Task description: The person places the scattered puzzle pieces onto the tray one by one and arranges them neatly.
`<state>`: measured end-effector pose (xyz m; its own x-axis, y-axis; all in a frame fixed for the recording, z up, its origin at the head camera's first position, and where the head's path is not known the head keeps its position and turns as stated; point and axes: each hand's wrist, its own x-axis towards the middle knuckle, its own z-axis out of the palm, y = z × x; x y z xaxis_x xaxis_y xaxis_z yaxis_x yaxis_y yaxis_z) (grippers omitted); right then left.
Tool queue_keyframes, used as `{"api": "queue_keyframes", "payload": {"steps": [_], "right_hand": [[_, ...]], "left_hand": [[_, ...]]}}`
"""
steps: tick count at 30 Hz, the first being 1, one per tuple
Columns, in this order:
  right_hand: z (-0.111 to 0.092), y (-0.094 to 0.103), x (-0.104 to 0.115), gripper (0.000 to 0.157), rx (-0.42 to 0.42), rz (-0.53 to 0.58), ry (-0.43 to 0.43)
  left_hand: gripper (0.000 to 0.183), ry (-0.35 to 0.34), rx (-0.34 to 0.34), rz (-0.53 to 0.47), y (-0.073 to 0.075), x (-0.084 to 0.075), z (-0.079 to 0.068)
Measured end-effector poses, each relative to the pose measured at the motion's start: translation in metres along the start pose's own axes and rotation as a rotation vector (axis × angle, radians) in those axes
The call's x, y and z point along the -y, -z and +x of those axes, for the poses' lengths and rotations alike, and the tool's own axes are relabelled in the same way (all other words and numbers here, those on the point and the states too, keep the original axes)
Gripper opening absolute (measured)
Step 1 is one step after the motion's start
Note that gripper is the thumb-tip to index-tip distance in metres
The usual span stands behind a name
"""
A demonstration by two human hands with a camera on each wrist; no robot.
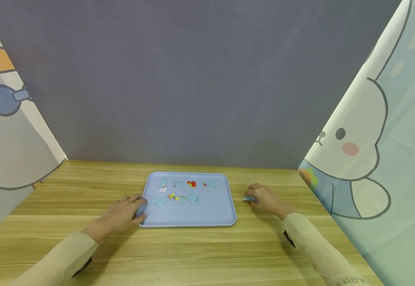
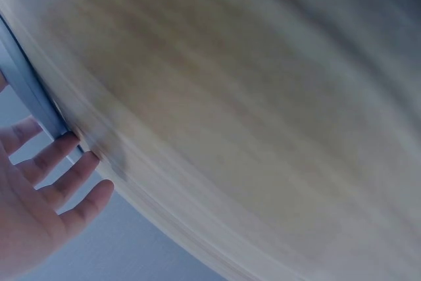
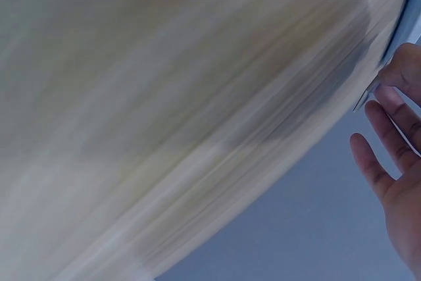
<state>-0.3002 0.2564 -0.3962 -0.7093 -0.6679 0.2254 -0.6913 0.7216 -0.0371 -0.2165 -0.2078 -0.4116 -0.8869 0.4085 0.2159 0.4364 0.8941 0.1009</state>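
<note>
A light blue rectangular tray [image 1: 200, 214] lies on the wooden table in the head view. Several small flat cut-out pieces, mostly pale blue with printed pictures, are spread on it; one piece [image 1: 191, 184] is mainly red. My left hand [image 1: 126, 212] rests at the tray's left edge, its fingers loosely extended and touching the rim. To the right of the tray, my right hand [image 1: 262, 198] pinches a small light blue flat piece [image 1: 248, 198] just above the table. The right wrist view shows this thin piece [image 3: 366, 94] edge-on between thumb and fingers. Its printed face is hidden.
The wooden table [image 1: 193, 254] reaches back to a dark grey panel [image 1: 193, 87]. Cartoon-printed cloths hang on both sides, a rabbit-like figure [image 1: 357, 139] on the right one. Inside the tray, the pieces lie in two loose rows toward the back and middle.
</note>
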Motion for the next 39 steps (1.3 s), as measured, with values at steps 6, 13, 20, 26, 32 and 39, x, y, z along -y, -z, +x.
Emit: {"api": "queue_keyframes", "payload": {"steps": [6,13,20,26,32,39], "right_hand": [[0.012,0.001,0.015,0.027,-0.005,0.002,0.035],[0.028,0.002,0.026,0.026,-0.02,0.016,0.075],[0.044,-0.001,0.039,0.024,-0.017,0.008,0.117],[0.056,-0.005,0.05,0.024,0.04,0.01,0.112],[0.068,-0.011,0.057,0.024,0.059,-0.019,0.144],[0.076,-0.02,0.062,0.025,0.058,-0.052,0.151]], "left_hand": [[0.047,-0.001,0.003,-0.004,0.0,0.0,0.0],[0.046,0.001,0.006,-0.01,0.001,0.0,0.0],[0.047,0.002,0.012,-0.001,0.001,0.0,0.001],[0.047,0.002,0.012,-0.003,-0.001,0.001,0.001],[0.047,0.008,0.016,-0.009,-0.001,0.002,0.002],[0.047,0.005,0.014,-0.001,-0.001,0.001,0.002]]}}
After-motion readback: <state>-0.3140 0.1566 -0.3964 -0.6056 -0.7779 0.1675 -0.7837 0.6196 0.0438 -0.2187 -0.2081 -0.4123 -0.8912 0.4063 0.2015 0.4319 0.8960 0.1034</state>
